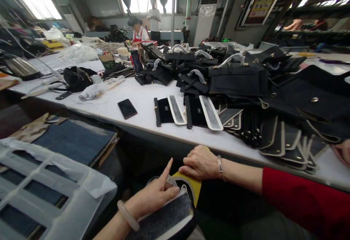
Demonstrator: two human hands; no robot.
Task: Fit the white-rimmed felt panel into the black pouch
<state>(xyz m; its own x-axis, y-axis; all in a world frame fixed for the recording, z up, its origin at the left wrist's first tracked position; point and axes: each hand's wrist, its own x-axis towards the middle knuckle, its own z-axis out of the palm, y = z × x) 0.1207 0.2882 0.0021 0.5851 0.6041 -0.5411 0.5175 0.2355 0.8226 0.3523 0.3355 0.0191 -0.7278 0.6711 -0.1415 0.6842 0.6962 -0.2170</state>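
Low in front of me, a black bag piece with a grey panel edged in white (pixel 169 220) rests near my lap. My left hand (pixel 157 196), with a pale bangle at the wrist, grips its upper edge, thumb on top and index finger stretched out; the other fingers are partly hidden. A curved yellow sheet (pixel 193 186) lies against the far end of that piece. My right hand (pixel 201 162), wearing a silver bracelet, is closed over the sheet's upper edge with its fingers curled. The two hands are close together but apart.
On the white table (pixel 147 132) lie a phone (pixel 127 108), two opened black pieces (pixel 195 112), stacked flaps (pixel 284 141) and piled black handbags (pixel 237 79). A translucent plastic crate (pixel 62 181) stands left. Two people are at the back; part of another hand shows far right.
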